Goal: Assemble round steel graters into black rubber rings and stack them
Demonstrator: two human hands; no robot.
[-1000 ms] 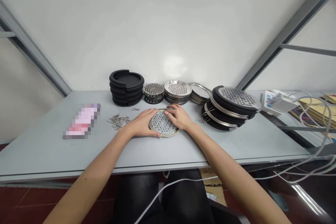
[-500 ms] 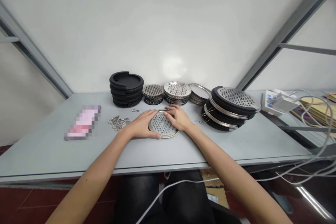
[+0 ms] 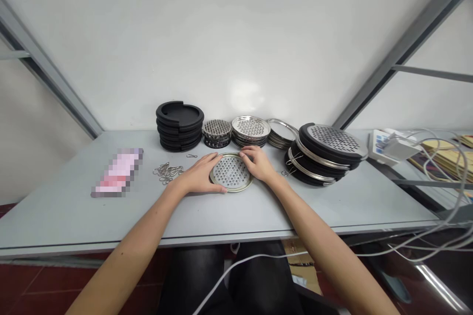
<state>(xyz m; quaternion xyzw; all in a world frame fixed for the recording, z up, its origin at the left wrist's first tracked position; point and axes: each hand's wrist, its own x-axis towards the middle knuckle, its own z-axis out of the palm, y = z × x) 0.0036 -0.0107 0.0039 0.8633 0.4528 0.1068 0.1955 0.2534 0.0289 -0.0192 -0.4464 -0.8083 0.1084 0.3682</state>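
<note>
A round perforated metal grater disc (image 3: 231,173) with a pale gold rim lies on the table in front of me. My left hand (image 3: 202,175) is curved round its left side, thumb at the near edge and fingers at the far edge. On the opposite side, my right hand (image 3: 257,163) grips the far right rim with bent fingers and thumb. Behind the disc stand a stack of small grater plates (image 3: 217,130), a stack of shiny rimmed discs (image 3: 250,128) and some plain metal rings (image 3: 282,132). Small metal clips (image 3: 168,171) lie in a pile left of my left hand.
Black round holders (image 3: 180,125) are stacked at the back left. To the right leans a stack of assembled black graters (image 3: 325,152) with wire clips. A blurred phone-like object (image 3: 118,172) lies left. A power strip (image 3: 384,145) and white cables (image 3: 460,182) are at the right.
My right hand has slid rightward off the disc's top face to its right rim, uncovering more of the holes. My left hand stays at the left side.
</note>
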